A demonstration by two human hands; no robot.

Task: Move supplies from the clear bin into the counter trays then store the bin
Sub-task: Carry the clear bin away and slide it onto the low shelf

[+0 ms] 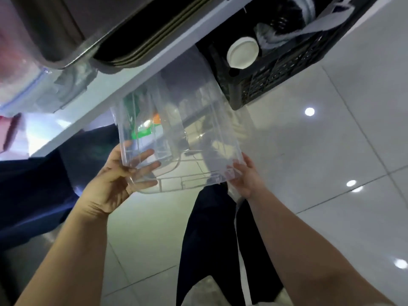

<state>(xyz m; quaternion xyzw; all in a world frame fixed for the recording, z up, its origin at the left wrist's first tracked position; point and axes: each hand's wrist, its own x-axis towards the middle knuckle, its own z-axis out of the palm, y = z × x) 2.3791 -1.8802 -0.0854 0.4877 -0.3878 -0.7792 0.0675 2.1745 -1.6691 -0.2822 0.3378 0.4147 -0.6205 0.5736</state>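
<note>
The clear bin [198, 138] is held up in the air below the white counter edge [154, 69], tilted with its open side towards me. My left hand [112, 180] grips its left rim, thumb outside and fingers inside the wall. My right hand [242, 175] holds its right corner. The bin looks empty; green and orange packaging [143, 127] shows through its wall, from behind. Metal counter trays [123, 38] sit in the counter above, seen at a steep angle.
A black slatted crate [276, 69] with a white lid [242, 53] and grey cloth stands on the pale tiled floor [331, 151] at the upper right. A clear lidded container [33, 89] rests on the counter at left. My dark trouser legs hang below the bin.
</note>
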